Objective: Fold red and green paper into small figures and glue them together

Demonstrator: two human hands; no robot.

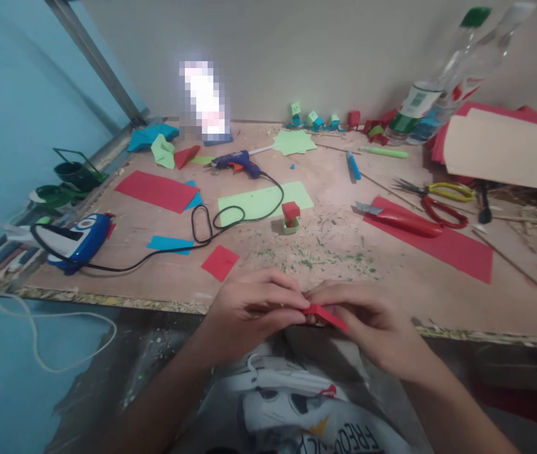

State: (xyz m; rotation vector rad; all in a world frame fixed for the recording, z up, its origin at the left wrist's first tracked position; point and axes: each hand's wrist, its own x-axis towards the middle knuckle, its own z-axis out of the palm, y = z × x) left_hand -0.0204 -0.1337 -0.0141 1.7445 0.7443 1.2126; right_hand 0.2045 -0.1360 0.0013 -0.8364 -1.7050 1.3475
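At the table's front edge, my left hand (261,309) and my right hand (367,318) both pinch a small folded piece of red paper (325,315). The fingers cover part of it. Beyond them stands a tiny paper figure, a red paper cube (291,211) above a pale green open paper box (291,227). A flat red paper square (220,262) lies to the left of my left hand. Green paper scraps (315,252) are scattered past my fingertips.
A glue gun (237,163) lies at the back, its black cord looping left. A red-handled knife (401,221) and scissors (438,202) are on the right, near two bottles (414,110). Small paper figures (315,118) line the wall beside a glowing, blurred-out screen (204,98).
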